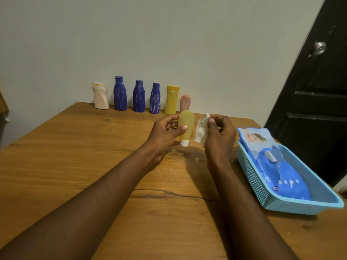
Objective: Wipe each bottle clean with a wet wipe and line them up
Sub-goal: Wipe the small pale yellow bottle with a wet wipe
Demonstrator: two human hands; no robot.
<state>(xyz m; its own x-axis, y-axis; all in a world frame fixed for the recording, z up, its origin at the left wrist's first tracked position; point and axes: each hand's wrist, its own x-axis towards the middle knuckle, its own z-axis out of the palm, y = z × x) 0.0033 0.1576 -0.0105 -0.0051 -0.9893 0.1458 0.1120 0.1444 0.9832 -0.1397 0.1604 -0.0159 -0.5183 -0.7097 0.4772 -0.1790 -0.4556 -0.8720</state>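
My left hand (167, 132) grips a small yellow squeeze bottle (186, 124) above the table, its white cap pointing down. Just to its right, my right hand (219, 136) pinches a crumpled white wet wipe (201, 130), a small gap away from the bottle. Along the far edge of the wooden table (84, 166) stands a row of bottles: a white one (101, 96), three dark blue ones (120, 93) (139, 96) (155, 98), a tall yellow one (171, 100) and a small pink one (185, 102) partly hidden behind the held bottle.
A light blue plastic basket (253, 177) sits at the right edge of the table and holds a blue pack of wet wipes (277, 166) with its flap open. A dark door (319, 91) stands behind it. A crack runs across the tabletop near me.
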